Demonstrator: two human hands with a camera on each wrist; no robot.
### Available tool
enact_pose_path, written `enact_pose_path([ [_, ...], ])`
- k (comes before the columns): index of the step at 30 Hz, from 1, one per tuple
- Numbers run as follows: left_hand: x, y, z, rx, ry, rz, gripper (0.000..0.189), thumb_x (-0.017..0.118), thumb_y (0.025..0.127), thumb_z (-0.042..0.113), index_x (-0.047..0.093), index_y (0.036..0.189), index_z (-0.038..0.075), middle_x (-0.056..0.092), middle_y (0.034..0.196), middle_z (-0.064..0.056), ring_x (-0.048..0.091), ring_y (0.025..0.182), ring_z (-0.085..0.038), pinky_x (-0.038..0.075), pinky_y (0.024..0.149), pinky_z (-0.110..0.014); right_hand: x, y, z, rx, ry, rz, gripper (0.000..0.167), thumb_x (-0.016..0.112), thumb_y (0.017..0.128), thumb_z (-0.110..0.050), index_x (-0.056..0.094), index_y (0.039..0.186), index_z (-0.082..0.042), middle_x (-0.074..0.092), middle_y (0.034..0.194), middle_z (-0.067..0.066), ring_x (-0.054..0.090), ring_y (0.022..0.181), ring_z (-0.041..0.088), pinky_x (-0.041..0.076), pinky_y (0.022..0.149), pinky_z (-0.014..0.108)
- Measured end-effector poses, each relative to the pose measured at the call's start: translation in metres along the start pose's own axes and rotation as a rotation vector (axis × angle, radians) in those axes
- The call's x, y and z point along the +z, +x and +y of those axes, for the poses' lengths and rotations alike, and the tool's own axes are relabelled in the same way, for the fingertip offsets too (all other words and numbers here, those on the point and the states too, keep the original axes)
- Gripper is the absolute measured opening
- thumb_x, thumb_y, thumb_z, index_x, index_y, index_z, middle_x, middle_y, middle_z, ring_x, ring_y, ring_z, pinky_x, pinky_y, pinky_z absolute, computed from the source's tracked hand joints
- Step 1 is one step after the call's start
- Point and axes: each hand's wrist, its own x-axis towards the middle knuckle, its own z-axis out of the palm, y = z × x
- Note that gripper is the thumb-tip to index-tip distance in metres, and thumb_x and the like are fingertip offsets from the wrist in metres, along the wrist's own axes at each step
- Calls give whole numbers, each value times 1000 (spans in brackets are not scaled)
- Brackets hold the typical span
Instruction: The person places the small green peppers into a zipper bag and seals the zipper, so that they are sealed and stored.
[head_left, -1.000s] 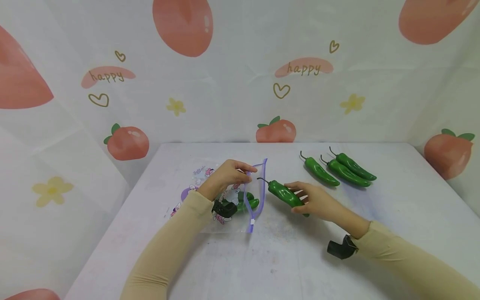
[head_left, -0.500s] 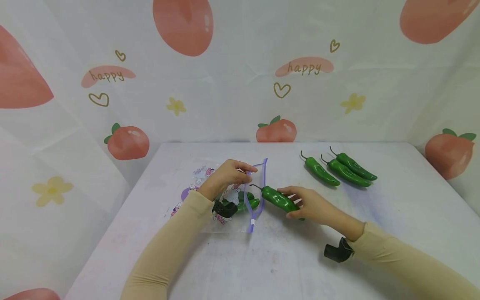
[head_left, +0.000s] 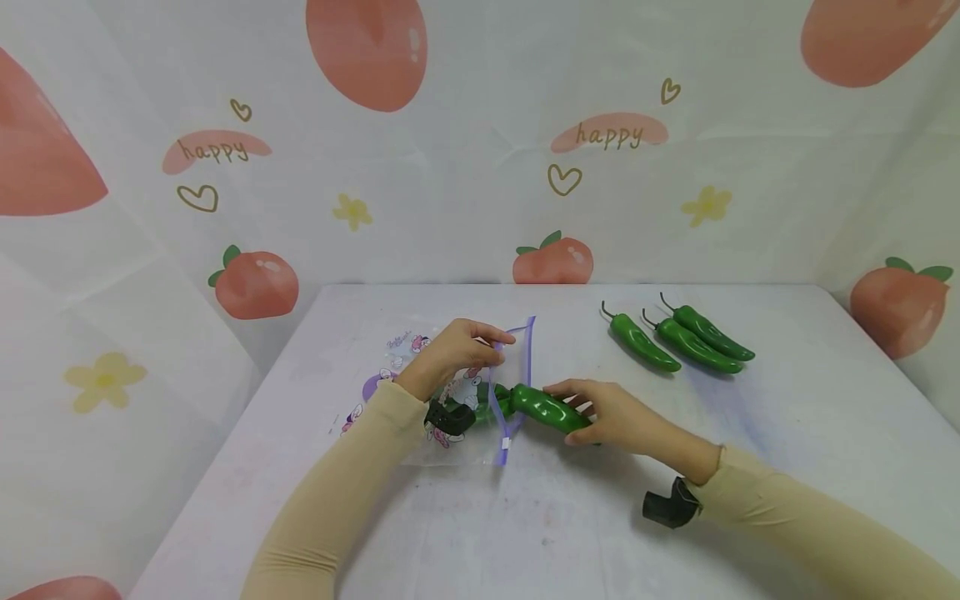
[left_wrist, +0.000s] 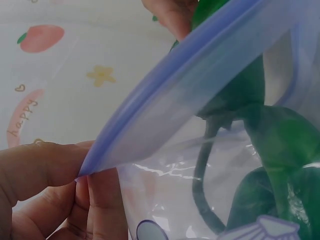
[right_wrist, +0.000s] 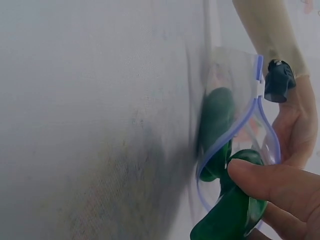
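Note:
A clear zip bag with a purple rim (head_left: 527, 358) lies on the table, its mouth parted toward the right. My left hand (head_left: 450, 358) pinches the far part of that rim between thumb and fingers, as the left wrist view shows. Green peppers (right_wrist: 217, 115) lie inside the bag, partly behind my left wrist in the head view. My right hand (head_left: 618, 419) grips another green pepper (head_left: 551, 410) near its tip. This pepper's stem end is inside the bag mouth, its curved stem visible through the plastic in the left wrist view; its body is still outside.
Three more green peppers lie at the back right: one apart (head_left: 643, 343) and two side by side, the nearer one (head_left: 693, 348) against the farther one (head_left: 714, 332). A cloth backdrop (head_left: 450, 200) with peach prints rises behind the table (head_left: 480, 533).
My right hand has moved left and slightly toward me, bringing the pepper's stem end from outside the bag into its mouth. My left hand has stayed in place on the rim.

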Motion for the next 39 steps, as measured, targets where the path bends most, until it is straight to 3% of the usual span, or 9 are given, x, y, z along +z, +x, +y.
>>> enact_pose_path([
  [9,0,1,0,3,-6,5,34,66,84,-4,66,119,-4,54,81,-1,38,52,-9,34,49,-23,4,4,1,-49,-12,-24,60,81,75,-5,58,131,-5,61,128,13,61,111,32,54,87,40],
  [19,1,0,2,-8,-8,18,34,67,84,-4,67,118,-4,51,81,0,38,51,-9,36,50,-22,5,8,-5,13,-45,-52,60,81,75,-6,60,130,-14,60,128,11,61,106,31,54,85,42],
  [26,0,1,2,-14,3,26,35,68,84,-3,67,118,-4,51,82,-1,38,52,-10,36,50,-22,3,13,-5,-6,-33,-76,57,80,75,-3,58,128,-9,60,128,11,62,106,30,55,86,40],
  [33,0,2,1,-10,1,24,34,68,83,-3,68,117,-3,52,82,-1,38,51,-10,37,50,-22,3,18,-4,-15,-66,-72,57,81,75,-5,61,128,-10,63,118,11,63,104,30,54,88,43],
  [39,0,2,1,-17,-2,17,35,68,84,-3,67,118,-3,51,83,-2,38,51,-10,37,52,-23,3,20,-3,-46,-63,-67,56,81,75,-5,63,128,-11,64,122,9,62,106,29,53,90,43],
])
